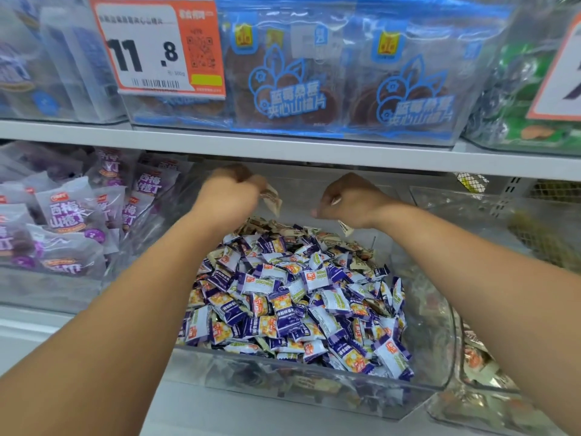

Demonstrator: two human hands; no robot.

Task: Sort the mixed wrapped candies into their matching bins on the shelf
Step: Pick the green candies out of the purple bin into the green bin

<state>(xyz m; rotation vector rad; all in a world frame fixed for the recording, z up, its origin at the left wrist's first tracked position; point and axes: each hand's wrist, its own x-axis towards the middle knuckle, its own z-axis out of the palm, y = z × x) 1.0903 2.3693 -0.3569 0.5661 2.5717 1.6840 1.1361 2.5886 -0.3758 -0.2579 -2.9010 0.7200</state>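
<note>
A clear plastic bin [314, 385] on the lower shelf is heaped with purple-and-white wrapped candies [298, 297]; beige-wrapped candies [270, 226] lie mixed in at its back. My left hand [231, 191] is raised over the back of the bin and grips beige candies [273, 199] that stick out of its fist. My right hand [349, 199] hovers at the same height, fingers curled round beige candies, one [345, 228] poking out below the palm.
A bin of purple bagged snacks [72, 215] stands to the left. A clear bin [490, 369] with other candies sits at the right. The white shelf board [283, 146] runs just above my hands, carrying blue snack bags [342, 77] and a price tag [157, 45].
</note>
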